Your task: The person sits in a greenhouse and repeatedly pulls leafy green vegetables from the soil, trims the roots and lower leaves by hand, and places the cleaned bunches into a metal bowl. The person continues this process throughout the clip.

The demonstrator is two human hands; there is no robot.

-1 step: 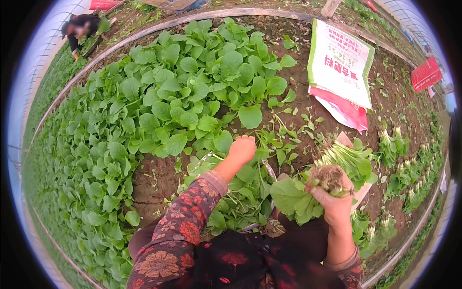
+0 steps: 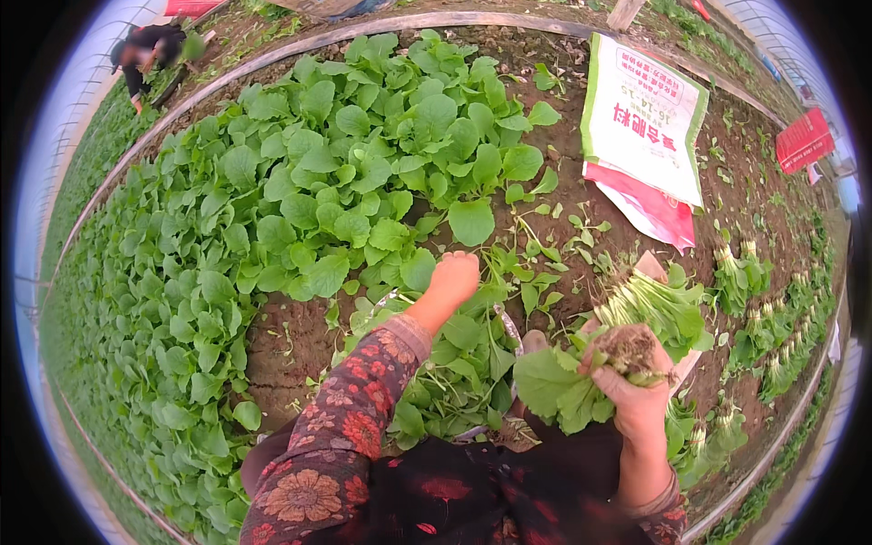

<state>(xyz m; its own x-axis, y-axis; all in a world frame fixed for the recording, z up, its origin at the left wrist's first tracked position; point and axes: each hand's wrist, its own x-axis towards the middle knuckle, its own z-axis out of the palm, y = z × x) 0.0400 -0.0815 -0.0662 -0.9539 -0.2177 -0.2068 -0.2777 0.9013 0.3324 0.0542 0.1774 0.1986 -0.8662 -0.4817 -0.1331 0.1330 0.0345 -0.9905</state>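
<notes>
My right hand [image 2: 640, 395] is closed around a bunch of leafy greens [image 2: 568, 392], with a clump of soil on the roots turned upward and the broad leaves hanging to the left. Just past it, a pile of greens [image 2: 656, 307] with pale stems lies on a flat board [image 2: 683, 371]. My left hand [image 2: 456, 275] has its fingers curled at the near edge of the standing greens [image 2: 363, 173]; whatever it grips, if anything, is hidden. Below that wrist, loose greens [image 2: 454, 368] are heaped in front of my body.
A white, green and pink sack [image 2: 643, 123] lies on the soil at far right. Several tied bunches [image 2: 740, 277] rest along the right side. Another person [image 2: 150, 54] crouches at far left. A red package [image 2: 804, 141] stands near the right rim. A long pale border strip [image 2: 363, 29] curves behind the bed.
Both hands have shifted very slightly: the left one a touch to the left, the right one a little down with the bunch still in it.
</notes>
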